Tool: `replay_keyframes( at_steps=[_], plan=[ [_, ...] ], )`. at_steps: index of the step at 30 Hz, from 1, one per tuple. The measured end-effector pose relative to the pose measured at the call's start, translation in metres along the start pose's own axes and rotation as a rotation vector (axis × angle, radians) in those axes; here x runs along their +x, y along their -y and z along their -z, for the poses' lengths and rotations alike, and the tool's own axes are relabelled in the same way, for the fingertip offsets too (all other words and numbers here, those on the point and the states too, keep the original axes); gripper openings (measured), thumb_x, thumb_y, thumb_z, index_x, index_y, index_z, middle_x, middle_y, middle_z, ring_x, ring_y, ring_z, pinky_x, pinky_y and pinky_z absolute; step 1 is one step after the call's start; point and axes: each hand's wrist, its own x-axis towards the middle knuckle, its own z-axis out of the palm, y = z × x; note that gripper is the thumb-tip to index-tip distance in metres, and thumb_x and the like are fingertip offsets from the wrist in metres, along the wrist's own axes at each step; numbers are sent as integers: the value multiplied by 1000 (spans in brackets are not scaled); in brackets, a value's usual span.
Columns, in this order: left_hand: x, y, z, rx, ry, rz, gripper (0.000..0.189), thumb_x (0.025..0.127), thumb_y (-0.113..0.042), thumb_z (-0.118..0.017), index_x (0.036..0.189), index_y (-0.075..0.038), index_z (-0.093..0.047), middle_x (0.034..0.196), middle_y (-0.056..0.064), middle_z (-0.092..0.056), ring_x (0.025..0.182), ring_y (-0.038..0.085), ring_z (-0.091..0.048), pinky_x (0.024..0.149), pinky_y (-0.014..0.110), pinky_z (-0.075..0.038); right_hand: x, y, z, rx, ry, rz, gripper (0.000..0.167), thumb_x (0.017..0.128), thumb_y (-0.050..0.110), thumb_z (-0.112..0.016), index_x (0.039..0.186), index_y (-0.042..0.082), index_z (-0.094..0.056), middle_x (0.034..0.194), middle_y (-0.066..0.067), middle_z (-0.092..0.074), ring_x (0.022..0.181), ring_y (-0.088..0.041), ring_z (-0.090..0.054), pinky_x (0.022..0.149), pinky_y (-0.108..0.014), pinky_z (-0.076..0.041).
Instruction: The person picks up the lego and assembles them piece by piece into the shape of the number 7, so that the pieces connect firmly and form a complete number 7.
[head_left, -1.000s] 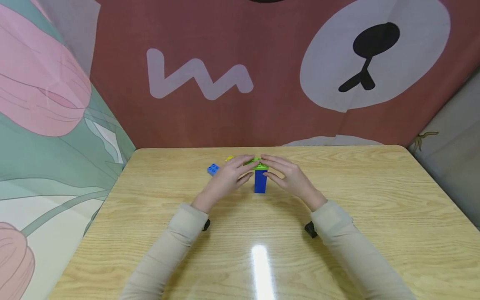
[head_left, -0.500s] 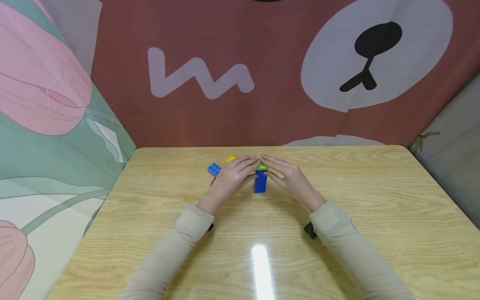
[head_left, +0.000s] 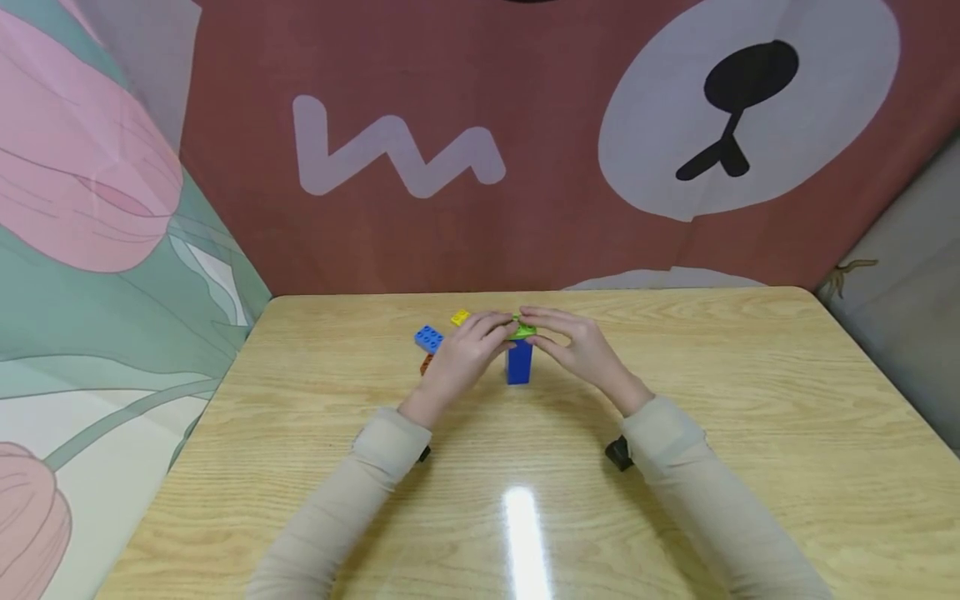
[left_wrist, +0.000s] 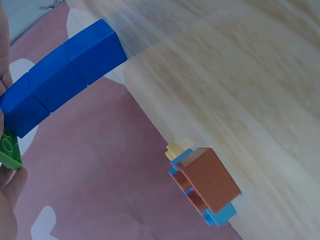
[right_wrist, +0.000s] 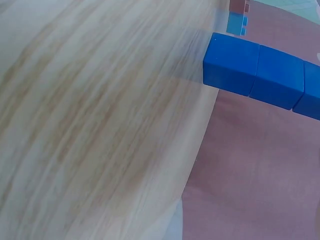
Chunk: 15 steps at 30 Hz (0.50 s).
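- Nearest, two beige sleeves (head_left: 663, 458) of soft, creased fabric reach forward over the table, with small black devices (head_left: 619, 454) showing at the wrists.
- The table (head_left: 750, 467) has a glossy, pale wood-grain top, and a long white glare lies on it between the forearms.
- A stack of dark blue blocks (head_left: 518, 363) stands upright on the table between the hands; the wrist views show three smooth plastic blocks with straight seams.
- At its top is a bright green piece (head_left: 523, 331), plastic and studded; fingers partly cover it, so its full outline cannot be told.
- The left hand (head_left: 467, 346) grips the green piece from the left, fingers bent over it.
- The right hand (head_left: 588, 350) pinches the green piece from the right, fingers behind and thumb in front.
- Beside the left hand lie a reddish-brown brick (head_left: 426, 364), partly hidden, then a lighter blue studded rectangular brick (head_left: 429, 338), then a small yellow studded brick (head_left: 461, 317).
- Beyond the far table edge hangs a maroon cloth (head_left: 555, 225) printed with a pale zigzag and a cartoon muzzle.
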Motion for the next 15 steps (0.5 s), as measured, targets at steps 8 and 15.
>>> replay_keyframes(
  at_steps=[8, 15],
  plan=[
    [-3, 4, 4, -34, 7, 9, 27, 88, -18, -67, 113, -8, -67, 115, 5, -66, 110, 18, -62, 91, 22, -54, 4, 1, -3, 1, 3, 5, 36, 76, -2, -75, 111, -2, -69, 116, -17, -68, 108, -31, -65, 89, -39, -55],
    [-3, 5, 5, -39, 21, -7, 29, 88, -18, -67, 115, -9, -66, 116, 5, -66, 111, 17, -61, 93, 21, -53, 4, 3, -2, -5, -4, 1, 33, 76, -1, -76, 108, -2, -70, 115, -18, -68, 107, -31, -65, 90, -42, -55]
  ],
)
